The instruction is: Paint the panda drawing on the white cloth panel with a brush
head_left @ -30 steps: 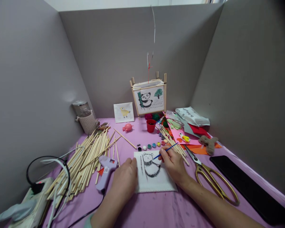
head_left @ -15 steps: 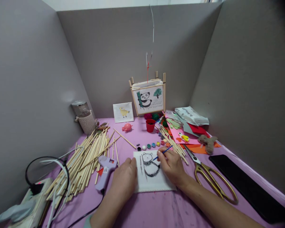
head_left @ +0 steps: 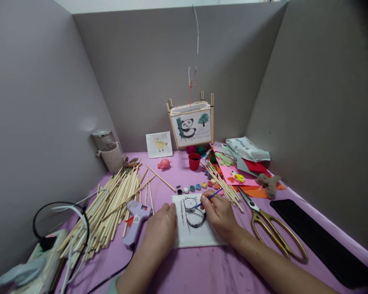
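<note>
A white square sheet (head_left: 202, 236) with a black panda outline lies on the purple table. My right hand (head_left: 219, 214) pinches a thin blue brush (head_left: 215, 193), its tip on the panda just below the head. At the sheet's left edge rests my left hand (head_left: 162, 226), fingers pressed together; whether it grips the edge is hidden. Just beyond the sheet runs a row of small paint pots (head_left: 192, 188) in several colours. A red cup (head_left: 194, 161) holding dark liquid stands behind them.
Left are a lilac glue gun (head_left: 135, 224), many wooden sticks (head_left: 110, 212) and a power strip (head_left: 46, 261) with cables. Gold-handled scissors (head_left: 271, 232) and a black phone-like slab (head_left: 319, 241) lie right. A stick-framed panda lantern (head_left: 191, 127) hangs at the back.
My right hand has shifted slightly left, taking the brush tip from the panda's right side toward the area under its head. My left hand has stayed in place.
</note>
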Tool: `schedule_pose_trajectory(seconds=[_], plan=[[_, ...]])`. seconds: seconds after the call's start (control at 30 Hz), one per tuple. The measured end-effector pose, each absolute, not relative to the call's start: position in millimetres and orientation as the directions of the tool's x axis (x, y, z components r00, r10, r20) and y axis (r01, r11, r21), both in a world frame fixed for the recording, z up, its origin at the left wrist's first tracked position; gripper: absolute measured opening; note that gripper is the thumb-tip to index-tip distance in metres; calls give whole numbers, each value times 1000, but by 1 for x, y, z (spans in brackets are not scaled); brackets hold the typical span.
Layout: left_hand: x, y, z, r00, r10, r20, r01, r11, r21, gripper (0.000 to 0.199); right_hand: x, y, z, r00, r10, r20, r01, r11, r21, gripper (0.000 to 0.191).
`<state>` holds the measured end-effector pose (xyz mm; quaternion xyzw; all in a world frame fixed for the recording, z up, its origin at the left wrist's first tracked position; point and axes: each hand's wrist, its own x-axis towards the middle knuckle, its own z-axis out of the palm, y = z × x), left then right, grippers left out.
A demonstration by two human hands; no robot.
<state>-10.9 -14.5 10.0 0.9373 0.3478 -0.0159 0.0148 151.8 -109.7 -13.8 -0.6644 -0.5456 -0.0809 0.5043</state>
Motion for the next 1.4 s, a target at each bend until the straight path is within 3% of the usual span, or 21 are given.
schedule_pose_trajectory(seconds=[0.17, 0.37, 0.57, 0.9, 1.07, 1.4], plan=[[-12, -14, 10, 756, 654, -36, 655, -756, 11, 20, 150, -109, -14, 431, 664, 612, 783, 62, -619, 30], [-12, -14, 10, 761, 648, -31, 649, -761, 15, 19, 152, -109, -12, 422, 637, 644, 814, 47, -579, 30], [-12, -15, 10, 763, 646, -19, 646, -763, 13, 19, 149, -108, -12, 460, 665, 588, 752, 59, -656, 29], [-12, -15, 11, 756, 654, -34, 655, -755, 20, 19, 156, -109, -12, 464, 622, 631, 803, 5, -595, 28], [-11, -16, 13, 751, 658, -57, 660, -751, 18, 19, 152, -110, -11, 470, 654, 593, 752, 54, -657, 27], [-10, -17, 14, 746, 663, -66, 665, -747, 12, 19, 149, -107, -14, 412, 697, 587, 751, 106, -651, 30]])
